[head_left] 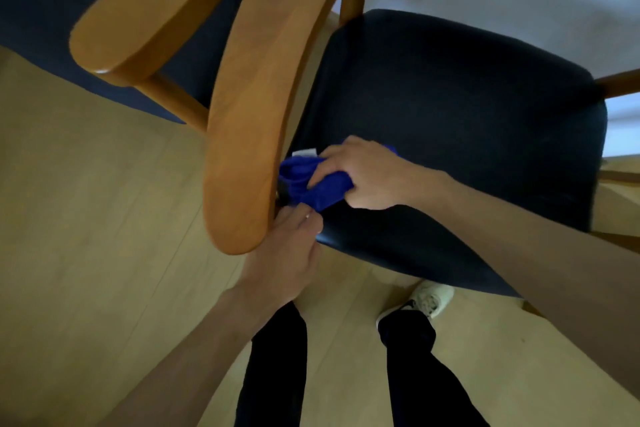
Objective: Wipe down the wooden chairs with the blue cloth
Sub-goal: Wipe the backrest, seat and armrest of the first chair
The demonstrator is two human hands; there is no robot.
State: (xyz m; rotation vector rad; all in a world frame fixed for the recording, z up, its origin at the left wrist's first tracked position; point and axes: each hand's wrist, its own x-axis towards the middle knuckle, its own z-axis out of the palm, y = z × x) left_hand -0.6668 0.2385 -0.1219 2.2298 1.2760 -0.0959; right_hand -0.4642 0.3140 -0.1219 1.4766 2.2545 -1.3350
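- The right hand (363,177) is closed around the bunched blue cloth (311,180), fingers curled over its top, pressing it on the dark seat (467,114) beside the chair's wooden backrest (256,97).
- The cloth sticks out past the fingertips toward the backrest, a white tag (304,151) showing at its edge.
- The left hand (287,253) grips the chair frame just under the backrest's lower end, fingers wrapped around it, near the cloth.
- A second wooden chair (138,21) stands behind.
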